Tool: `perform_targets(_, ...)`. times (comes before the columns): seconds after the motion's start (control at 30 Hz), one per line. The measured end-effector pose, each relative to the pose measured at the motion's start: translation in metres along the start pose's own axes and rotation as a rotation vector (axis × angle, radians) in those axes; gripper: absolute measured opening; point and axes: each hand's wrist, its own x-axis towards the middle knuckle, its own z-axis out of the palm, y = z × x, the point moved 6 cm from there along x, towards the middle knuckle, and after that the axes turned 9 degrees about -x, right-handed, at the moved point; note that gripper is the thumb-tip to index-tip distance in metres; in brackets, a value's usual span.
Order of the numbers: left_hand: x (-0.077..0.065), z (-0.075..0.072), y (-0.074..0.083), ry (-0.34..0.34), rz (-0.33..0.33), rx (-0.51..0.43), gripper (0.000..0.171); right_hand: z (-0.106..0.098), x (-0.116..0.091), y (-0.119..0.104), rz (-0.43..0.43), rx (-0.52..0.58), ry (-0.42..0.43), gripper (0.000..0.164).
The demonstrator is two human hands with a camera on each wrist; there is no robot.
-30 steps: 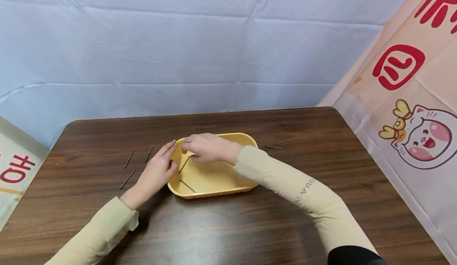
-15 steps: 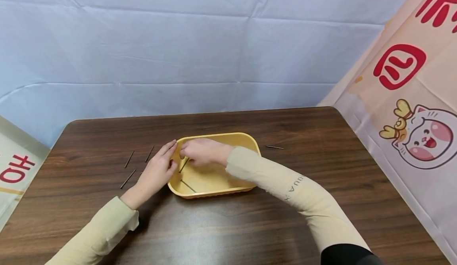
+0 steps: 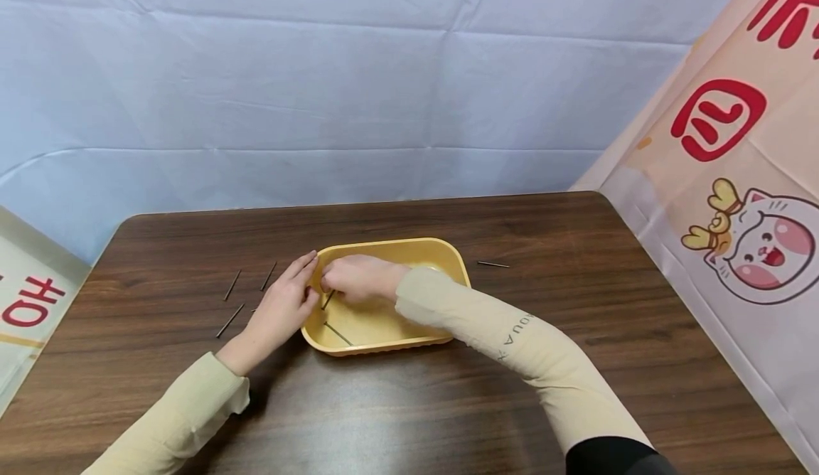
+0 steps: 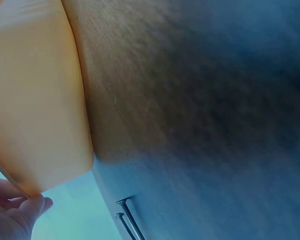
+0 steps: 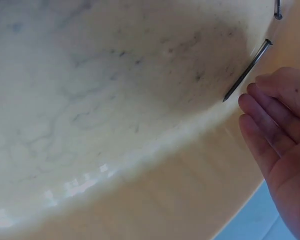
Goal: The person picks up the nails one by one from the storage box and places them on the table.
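Observation:
A yellow plastic tray (image 3: pixel 384 349) with raised walls stands on the table. My left hand (image 3: pixel 284 304) grips its left rim, thumb over the inner side; in the left wrist view my fingers (image 4: pixel 32 206) pinch a corner of it. Inside the tray is my right hand (image 3: pixel 358 276), near the left end. A dark nail (image 5: pixel 247 71) lies on the tray floor just off the right fingertips, which bend loosely and hold nothing visible. A second nail (image 3: pixel 337 333) lies lower in the tray, its head also showing at the top of the right wrist view.
Left of the tray several nails lie on the dark wooden table (image 3: pixel 409 418), among them one nail (image 3: pixel 229 321) nearest the front. Another nail (image 3: pixel 493 264) lies right of the tray. Behind the table hangs a pale cloth (image 3: pixel 358 91); a printed banner (image 3: pixel 736 176) hangs at right.
My right hand has moved down and slightly left inside the tray, covering more of the nail beside it. The left hand and the tray stay in place.

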Motion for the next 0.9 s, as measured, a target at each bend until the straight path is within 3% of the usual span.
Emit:
perform_targets(0.6,-0.001,0.0,0.001,0.013,0.007,-0.001,0.048,0.008,0.006,0.0,0.044,-0.041,-0.024,0.013)
perform_targets(0.9,0.0,0.0,0.0,0.024,0.01,0.004,0.048,0.012,0.007,0.0,0.083,-0.045,-0.083,0.012)
